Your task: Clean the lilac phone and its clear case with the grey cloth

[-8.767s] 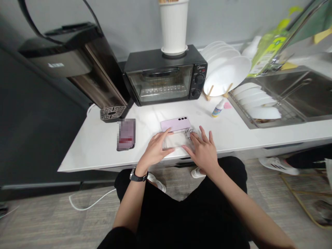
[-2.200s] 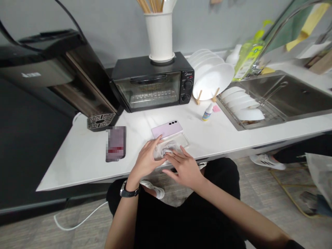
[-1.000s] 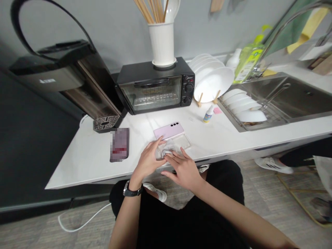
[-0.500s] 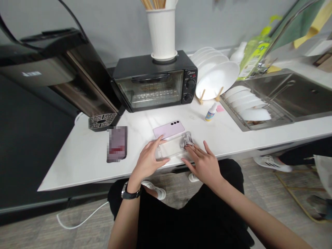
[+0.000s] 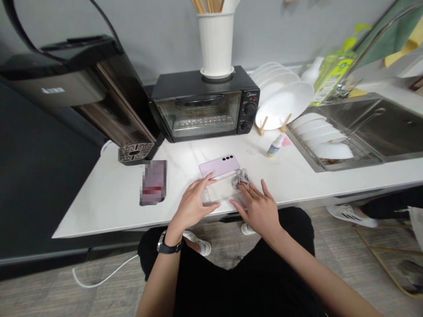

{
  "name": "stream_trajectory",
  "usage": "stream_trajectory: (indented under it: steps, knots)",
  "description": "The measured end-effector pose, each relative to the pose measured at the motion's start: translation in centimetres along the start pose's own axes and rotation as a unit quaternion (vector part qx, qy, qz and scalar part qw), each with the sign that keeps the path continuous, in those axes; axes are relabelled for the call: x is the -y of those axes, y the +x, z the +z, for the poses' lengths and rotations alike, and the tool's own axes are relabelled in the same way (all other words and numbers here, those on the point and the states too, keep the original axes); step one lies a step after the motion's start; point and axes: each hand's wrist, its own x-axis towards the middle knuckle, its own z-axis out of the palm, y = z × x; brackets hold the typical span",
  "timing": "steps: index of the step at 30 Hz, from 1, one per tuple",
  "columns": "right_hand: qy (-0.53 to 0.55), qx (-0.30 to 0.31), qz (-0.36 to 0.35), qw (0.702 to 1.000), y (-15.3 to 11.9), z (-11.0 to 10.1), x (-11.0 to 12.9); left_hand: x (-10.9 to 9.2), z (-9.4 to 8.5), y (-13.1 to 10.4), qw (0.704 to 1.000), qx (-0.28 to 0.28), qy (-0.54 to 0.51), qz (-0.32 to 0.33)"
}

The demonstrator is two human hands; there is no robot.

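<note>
A clear phone case [image 5: 220, 192] lies flat on the white counter near its front edge. My left hand [image 5: 193, 200] grips the left end of the case, fingers at the far side and thumb at the near side. The fingertips of my right hand [image 5: 259, 204] press a crumpled grey cloth [image 5: 241, 178] against the case's right end, with the thumb stretched toward the near edge. Just behind the case rests a lilac phone [image 5: 220, 166], back up, three camera lenses at its right. A small white spray bottle [image 5: 275, 146] stands farther back on the right.
A black toaster oven [image 5: 205, 108] stands at the back, a white utensil pot [image 5: 216, 42] on top. On the left are a drinks dispenser [image 5: 135, 152] and a second phone [image 5: 154, 182]. White plates [image 5: 284, 105] and a sink [image 5: 380, 132] holding bowls occupy the right.
The view has shifted slightly, so the scene sits a little farther right. Both hands stay at the case, and the cloth remains at its right end.
</note>
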Motion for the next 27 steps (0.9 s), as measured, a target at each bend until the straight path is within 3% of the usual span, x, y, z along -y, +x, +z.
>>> stream_trajectory:
  steps: [9,17,21,27]
  knots:
    - [0.001,-0.006,0.006,1.000,1.6,2.3,0.9,0.5,-0.1,0.0,1.000,-0.003,-0.009,0.010]
    - [0.040,0.045,-0.068,0.996,1.2,3.2,4.6,1.2,0.0,0.2,1.000,0.002,-0.018,0.011]
    - [0.047,0.061,-0.082,0.994,1.0,3.0,5.2,1.3,0.2,0.0,1.000,-0.005,-0.014,0.007]
    - [0.067,0.080,-0.109,0.989,0.2,1.4,3.8,0.1,0.1,-0.2,1.000,-0.001,-0.003,0.005]
